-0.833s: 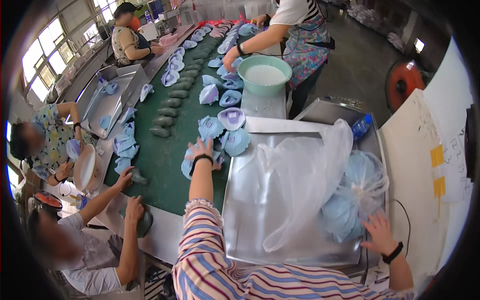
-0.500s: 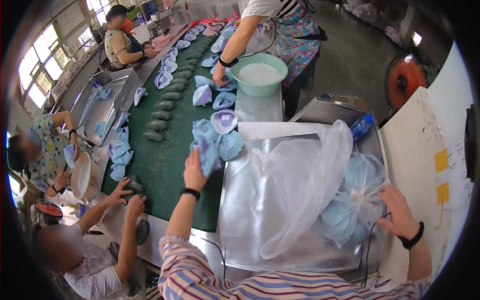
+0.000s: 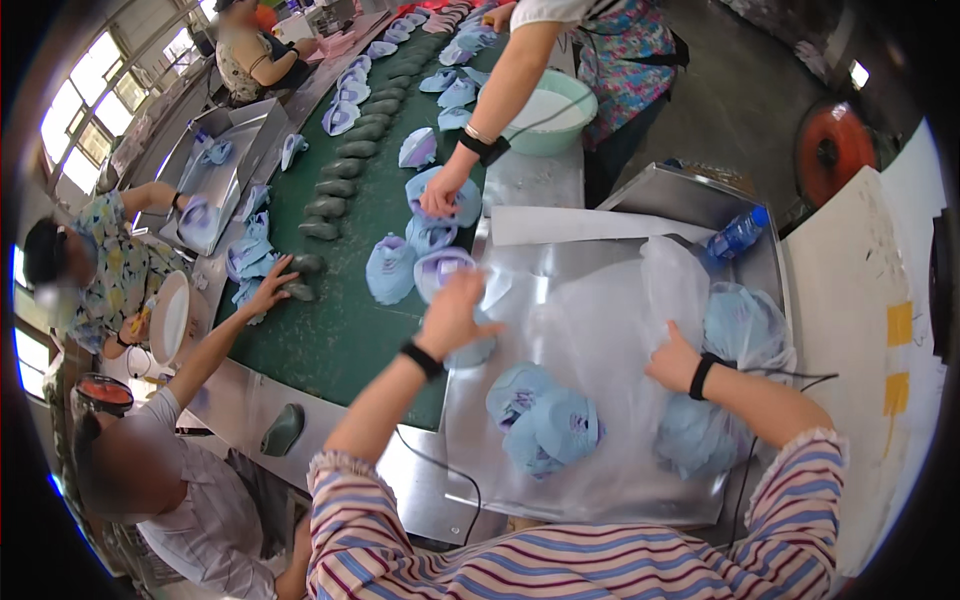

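Metal tray (image 3: 470, 440), left edge: left hand (image 3: 458, 318), fingers open. Right side: right hand (image 3: 678, 362) at plastic film (image 3: 672, 275) (grip: cannot tell). Keep blue pieces (image 3: 552, 425) neatly nested.

We see the left hand (image 3: 452, 318) all blurry, and it hides part of a blue piece (image 3: 476, 352). We can't tell if the right hand (image 3: 682, 362) pinches the clear bag (image 3: 668, 275). The top edge cuts off the head of the person in the flowery apron (image 3: 632, 50), whose arm (image 3: 516, 88) covers part of the green tub (image 3: 556, 143).
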Demonstrator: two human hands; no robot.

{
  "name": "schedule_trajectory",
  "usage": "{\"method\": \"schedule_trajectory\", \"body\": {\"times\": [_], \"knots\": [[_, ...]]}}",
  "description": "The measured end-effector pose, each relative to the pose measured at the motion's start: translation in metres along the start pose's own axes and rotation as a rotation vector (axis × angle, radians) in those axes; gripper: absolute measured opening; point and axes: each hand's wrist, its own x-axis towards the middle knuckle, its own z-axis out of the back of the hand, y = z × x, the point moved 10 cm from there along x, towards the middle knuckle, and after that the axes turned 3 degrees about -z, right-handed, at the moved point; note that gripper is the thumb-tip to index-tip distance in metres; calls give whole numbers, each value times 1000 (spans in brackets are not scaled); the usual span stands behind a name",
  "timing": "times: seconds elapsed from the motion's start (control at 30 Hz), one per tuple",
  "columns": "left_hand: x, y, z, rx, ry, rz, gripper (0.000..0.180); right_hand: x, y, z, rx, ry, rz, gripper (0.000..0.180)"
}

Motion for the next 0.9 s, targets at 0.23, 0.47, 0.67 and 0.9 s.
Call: {"method": "schedule_trajectory", "body": {"times": [0.23,0.47,0.67,0.9], "knots": [[-2,186,-45,288,72,662,127,-193,-103,141,273,-1013,-299,7],[13,273,-53,258,-56,741,84,-440,-193,103,354,-1230,-844,7],[25,174,4,174,-350,588,72,-498,-165,96,346,-1373,-1011,4],[96,-61,-12,-98,-141,-23,64,-445,-187,113,1133,-1576,-710,6]]}}
